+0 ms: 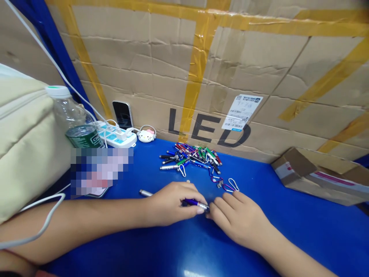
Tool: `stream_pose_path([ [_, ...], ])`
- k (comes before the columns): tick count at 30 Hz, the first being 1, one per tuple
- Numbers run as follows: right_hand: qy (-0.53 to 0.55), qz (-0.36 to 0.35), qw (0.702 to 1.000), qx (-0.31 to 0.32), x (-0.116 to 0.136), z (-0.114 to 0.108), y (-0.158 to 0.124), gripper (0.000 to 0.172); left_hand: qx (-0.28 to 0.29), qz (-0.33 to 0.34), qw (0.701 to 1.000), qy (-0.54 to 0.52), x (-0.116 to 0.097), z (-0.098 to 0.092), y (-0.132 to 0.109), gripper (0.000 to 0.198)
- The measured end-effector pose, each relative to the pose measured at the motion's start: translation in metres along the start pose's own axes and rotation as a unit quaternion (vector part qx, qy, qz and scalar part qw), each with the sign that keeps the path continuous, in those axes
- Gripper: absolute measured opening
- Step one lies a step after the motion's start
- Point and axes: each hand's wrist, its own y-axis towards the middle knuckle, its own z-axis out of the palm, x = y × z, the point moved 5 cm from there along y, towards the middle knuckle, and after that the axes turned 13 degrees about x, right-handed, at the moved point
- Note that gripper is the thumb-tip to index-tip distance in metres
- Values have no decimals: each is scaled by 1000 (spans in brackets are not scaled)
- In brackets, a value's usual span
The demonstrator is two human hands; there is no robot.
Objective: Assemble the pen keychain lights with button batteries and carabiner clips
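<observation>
My left hand rests on the blue table with its fingers closed round a small purple keychain flashlight. My right hand meets it from the right, fingertips pinched at the flashlight's silver tip. A silver flashlight lies just behind my left hand. Two loose carabiner clips lie just beyond my right hand. Farther back sits a pile of several coloured keychain flashlights.
A taped cardboard wall marked LED closes the back. A water bottle, power strip, phone and cat-shaped charm stand back left. A beige cushion and white cable are left; a small cardboard box right.
</observation>
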Motion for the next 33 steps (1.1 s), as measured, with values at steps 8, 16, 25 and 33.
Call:
stream_pose_path([
  [8, 7, -14, 1000, -16, -1, -6, 2, 27, 14, -1, 1000, -27, -1, 4, 0, 17],
  [16, 3, -35, 998, -51, 1, -11, 0, 30, 36, 1, 999, -20, -6, 5, -1, 18],
  [25, 161, 24, 985, -57, 2, 6, 2, 38, -20, 56, 998, 16, -11, 6, -6, 15],
  [33, 346, 87, 934, -28, 5, 20, 1, 37, -79, 126, 979, 142, -13, 4, -13, 19],
])
